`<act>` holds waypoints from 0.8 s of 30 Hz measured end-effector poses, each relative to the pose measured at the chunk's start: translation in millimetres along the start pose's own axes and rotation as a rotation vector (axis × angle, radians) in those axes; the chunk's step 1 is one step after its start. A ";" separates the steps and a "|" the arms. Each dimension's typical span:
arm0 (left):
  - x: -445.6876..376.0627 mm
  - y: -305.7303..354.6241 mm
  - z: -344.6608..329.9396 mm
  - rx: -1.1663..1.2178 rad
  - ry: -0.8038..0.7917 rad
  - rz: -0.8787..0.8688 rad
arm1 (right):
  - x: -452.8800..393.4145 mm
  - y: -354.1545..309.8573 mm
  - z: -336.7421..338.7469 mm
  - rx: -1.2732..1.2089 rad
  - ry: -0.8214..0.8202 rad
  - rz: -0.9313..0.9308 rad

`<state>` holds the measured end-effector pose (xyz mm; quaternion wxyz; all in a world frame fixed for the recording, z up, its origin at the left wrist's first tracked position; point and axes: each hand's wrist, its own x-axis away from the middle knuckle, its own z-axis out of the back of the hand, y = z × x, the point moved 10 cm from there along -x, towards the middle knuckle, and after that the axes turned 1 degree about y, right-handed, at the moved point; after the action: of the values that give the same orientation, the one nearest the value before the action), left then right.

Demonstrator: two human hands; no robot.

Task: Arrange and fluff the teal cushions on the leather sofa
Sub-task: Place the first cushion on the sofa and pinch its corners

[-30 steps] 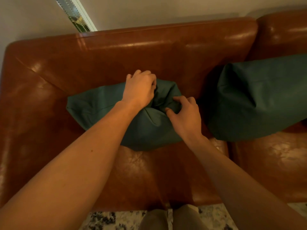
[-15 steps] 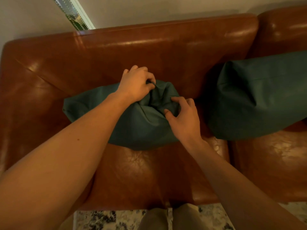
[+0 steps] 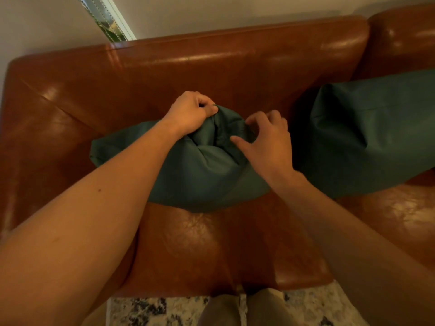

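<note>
Left grip [image 3: 191, 112] clenched on bunched top of creased teal cushion [image 3: 202, 165]; right grip [image 3: 268, 140] half-curled, fingertips touching its fabric.

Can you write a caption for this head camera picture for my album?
Left hand bunches a teal cushion on the leather sofa; right hand reaches in.

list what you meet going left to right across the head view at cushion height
sofa arm → left hand gripping the nearer teal cushion → right hand on that same cushion → second teal cushion
</note>
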<state>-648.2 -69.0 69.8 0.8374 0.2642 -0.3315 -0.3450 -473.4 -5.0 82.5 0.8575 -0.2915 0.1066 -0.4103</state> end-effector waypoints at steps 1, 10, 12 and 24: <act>1.1 0.1 0.3 -0.012 0.002 -0.006 | -7.7 -4.4 -3.1 0.053 -0.035 0.034; 51.2 26.1 27.9 -0.525 0.400 -0.184 | -14.0 0.7 -5.9 -0.026 0.008 0.102; 64.8 20.4 21.3 -0.620 0.404 -0.171 | -13.3 3.1 -4.8 -0.037 0.020 0.094; 52.3 -8.1 38.6 -0.237 0.299 -0.029 | -5.3 14.2 5.9 -0.136 0.095 0.047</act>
<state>-651.7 -121.7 108.6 0.8976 0.2170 -0.1567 -0.3504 -465.2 8.4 78.6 0.8392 -0.3268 0.1816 -0.3950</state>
